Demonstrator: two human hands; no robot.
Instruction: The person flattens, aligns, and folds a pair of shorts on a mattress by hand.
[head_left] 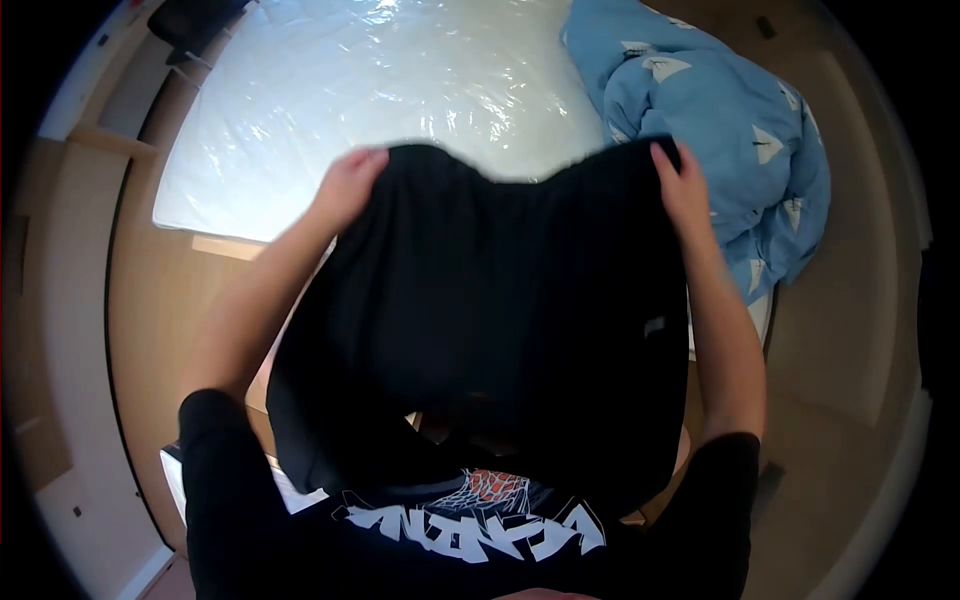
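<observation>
Black garment (480, 270), which I take for shorts or trousers, is held up in front of my shirt (400, 570), its top edge overlapping, from where I look, the near edge of the plastic-wrapped mattress (300, 120). My left hand (352, 188) grips one upper corner, thumb on the near face, and my right hand (684, 192) pinches the other upper corner in much the same way; the fingers behind the cloth are mostly hidden. Between my hands the top edge sags into a dip, so I judge the fabric soft and limp, light to lift, and not fragile. It should not be very slippery, though a loose pinch could let a corner drop. The two upper corners seem the best holds, as they spread the width and let the rest hang; taken by the lower part, it would probably bunch up. Whether that lower part rests on my lap, I cannot tell. Beyond my right hand, a blue quilt (740, 150) lies heaped along the mattress's right edge
</observation>
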